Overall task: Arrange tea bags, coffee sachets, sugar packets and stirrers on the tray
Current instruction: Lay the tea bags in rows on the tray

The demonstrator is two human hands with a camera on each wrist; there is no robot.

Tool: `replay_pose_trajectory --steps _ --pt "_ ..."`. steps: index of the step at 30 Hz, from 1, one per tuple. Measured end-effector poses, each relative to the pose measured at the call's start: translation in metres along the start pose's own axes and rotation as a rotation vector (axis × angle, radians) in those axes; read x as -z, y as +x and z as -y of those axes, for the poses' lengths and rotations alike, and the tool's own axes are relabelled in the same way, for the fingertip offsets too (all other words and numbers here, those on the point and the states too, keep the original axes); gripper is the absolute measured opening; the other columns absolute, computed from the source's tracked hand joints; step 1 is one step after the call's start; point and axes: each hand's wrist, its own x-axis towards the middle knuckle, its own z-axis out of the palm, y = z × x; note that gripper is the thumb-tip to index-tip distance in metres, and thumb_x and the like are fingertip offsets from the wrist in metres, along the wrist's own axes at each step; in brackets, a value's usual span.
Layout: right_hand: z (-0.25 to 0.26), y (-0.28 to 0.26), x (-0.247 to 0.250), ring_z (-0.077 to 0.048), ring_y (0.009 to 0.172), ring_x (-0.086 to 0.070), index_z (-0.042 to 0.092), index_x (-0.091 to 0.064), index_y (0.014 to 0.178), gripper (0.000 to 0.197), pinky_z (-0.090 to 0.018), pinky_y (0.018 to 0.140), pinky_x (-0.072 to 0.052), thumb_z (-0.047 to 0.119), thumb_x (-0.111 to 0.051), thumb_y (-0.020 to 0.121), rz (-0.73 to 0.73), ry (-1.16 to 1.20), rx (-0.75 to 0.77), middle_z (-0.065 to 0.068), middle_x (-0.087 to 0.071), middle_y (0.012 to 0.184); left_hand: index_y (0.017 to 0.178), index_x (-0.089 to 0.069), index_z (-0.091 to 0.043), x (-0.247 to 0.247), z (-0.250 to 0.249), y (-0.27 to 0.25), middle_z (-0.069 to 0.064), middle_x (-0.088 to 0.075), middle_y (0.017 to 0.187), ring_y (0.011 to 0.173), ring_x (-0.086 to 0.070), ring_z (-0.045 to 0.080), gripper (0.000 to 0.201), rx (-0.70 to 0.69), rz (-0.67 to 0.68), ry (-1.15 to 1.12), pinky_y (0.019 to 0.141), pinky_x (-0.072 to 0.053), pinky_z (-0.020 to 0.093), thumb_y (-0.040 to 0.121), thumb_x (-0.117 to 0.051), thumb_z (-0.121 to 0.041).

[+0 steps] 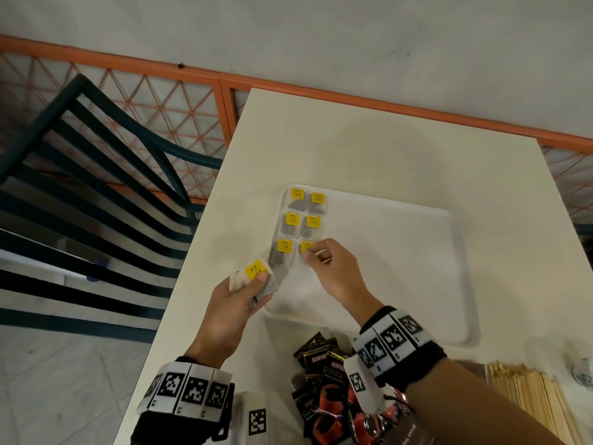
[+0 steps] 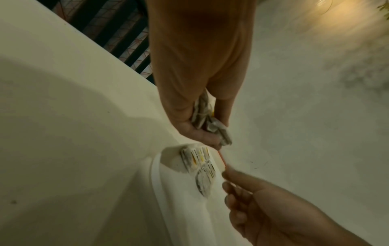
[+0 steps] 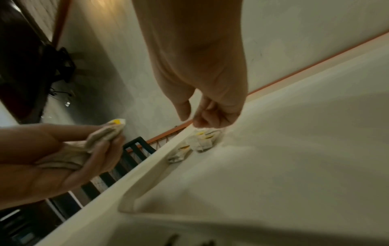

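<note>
The print on the yellow tags of the tea bags (image 1: 301, 216) is too small to read, and how many bags the left hand (image 1: 231, 303) grips in its bunch cannot be counted. The right hand (image 1: 333, 268) covers most of the nearest bag. The coffee sachets (image 1: 324, 390) and wooden stirrers (image 1: 526, 399) run off the lower edge, and a blurred glass object (image 1: 582, 374) is cut by the right edge.

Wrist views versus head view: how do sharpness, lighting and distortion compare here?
Head view: evenly lit and fairly sharp, tea bags on the tray legible, edges bowed by the wide angle. Left wrist view: dim, warm, smeared around the left hand, glare top right. Right wrist view: soft, strongly tilted, the right hand blurred at the fingertips.
</note>
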Motion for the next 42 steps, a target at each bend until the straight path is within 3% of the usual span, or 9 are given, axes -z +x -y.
replay_pose_trajectory --steps 6,12,18,23,28,31,36,39,42 --pt "0.021 -0.034 -0.004 -0.009 0.073 -0.06 0.016 -0.061 0.097 0.012 -0.023 0.064 -0.05 0.018 -0.064 0.086 0.445 0.158 0.096 -0.001 -0.064 0.092 0.092 -0.062 -0.008 -0.01 -0.002 -0.005 0.015 -0.057 0.084 0.081 -0.05 0.025 0.026 -0.034 -0.002 0.118 0.07 -0.047 0.029 0.071 -0.07 -0.02" --pt "0.006 -0.044 -0.011 -0.014 0.066 -0.06 0.025 -0.047 0.082 0.032 -0.031 0.072 -0.051 0.006 -0.073 0.076 0.323 0.204 0.151 0.0 -0.059 0.081 0.083 -0.061 -0.008 -0.005 0.004 -0.008 0.008 -0.057 0.07 0.063 -0.05 0.014 0.01 -0.053 -0.075 0.146 0.057 -0.049 0.017 0.085 -0.063 -0.018" --pt "-0.002 -0.046 -0.015 -0.017 0.065 -0.061 0.011 -0.067 0.087 0.009 -0.015 0.068 -0.05 0.005 -0.068 0.08 0.312 0.088 0.111 -0.003 -0.063 0.078 0.091 -0.059 -0.008 0.011 0.002 -0.009 0.008 -0.064 0.085 0.08 -0.063 0.017 0.016 -0.03 -0.156 0.07 0.073 -0.05 0.023 0.095 -0.048 -0.018" --pt "-0.004 -0.03 -0.024 -0.009 0.06 -0.057 0.002 -0.066 0.093 0.014 -0.003 0.056 -0.043 0.003 -0.069 0.079 0.266 0.008 0.061 0.006 -0.054 0.073 0.093 -0.061 -0.008 0.02 -0.005 -0.015 0.006 -0.055 0.086 0.087 -0.058 0.019 0.022 0.013 -0.124 0.028 0.083 -0.049 0.029 0.095 -0.04 -0.012" --pt "-0.007 -0.024 -0.036 -0.009 0.058 -0.055 0.001 -0.061 0.098 0.022 -0.004 0.054 -0.042 0.006 -0.07 0.079 0.251 -0.058 0.062 0.007 -0.052 0.07 0.099 -0.067 -0.022 0.029 0.001 -0.018 -0.004 -0.062 0.109 0.1 -0.054 0.013 0.031 -0.051 -0.113 0.265 0.09 -0.041 0.033 0.097 -0.036 -0.021" --pt "-0.007 -0.023 -0.039 -0.015 0.059 -0.053 0.005 -0.06 0.098 0.021 -0.02 0.064 -0.047 0.009 -0.069 0.08 0.24 -0.128 0.088 0.002 -0.05 0.07 0.104 -0.067 -0.023 0.032 0.004 -0.019 -0.003 -0.062 0.117 0.108 -0.054 0.016 0.031 -0.042 -0.096 0.306 0.094 -0.041 0.036 0.098 -0.037 -0.022" --pt "-0.01 -0.025 -0.032 -0.015 0.08 -0.047 0.009 -0.063 0.099 0.02 -0.022 0.074 -0.035 0.02 -0.067 0.083 0.18 -0.31 0.18 -0.002 -0.046 0.09 0.106 -0.067 -0.018 0.025 0.005 -0.019 0.004 -0.066 0.105 0.091 -0.058 0.014 0.02 -0.066 -0.035 0.308 0.08 -0.047 0.024 0.092 -0.053 -0.015" --pt "-0.011 -0.028 -0.021 -0.011 0.072 -0.052 0.012 -0.065 0.094 0.017 -0.019 0.069 -0.037 0.026 -0.057 0.09 0.146 -0.219 0.192 0.001 -0.057 0.086 0.098 -0.066 -0.012 0.011 0.005 -0.013 0.001 -0.065 0.082 0.067 -0.059 -0.003 0.017 -0.143 -0.076 0.321 0.06 -0.045 0.009 0.081 -0.067 -0.007" --pt "-0.008 -0.034 -0.011 -0.006 0.065 -0.059 0.018 -0.064 0.095 0.012 -0.016 0.056 -0.044 0.026 -0.055 0.092 0.32 0.031 0.066 0.004 -0.064 0.079 0.092 -0.065 -0.007 -0.004 0.006 -0.006 0.001 -0.062 0.071 0.052 -0.054 -0.007 0.014 -0.176 -0.082 0.317 0.053 -0.041 0.007 0.079 -0.069 -0.004"
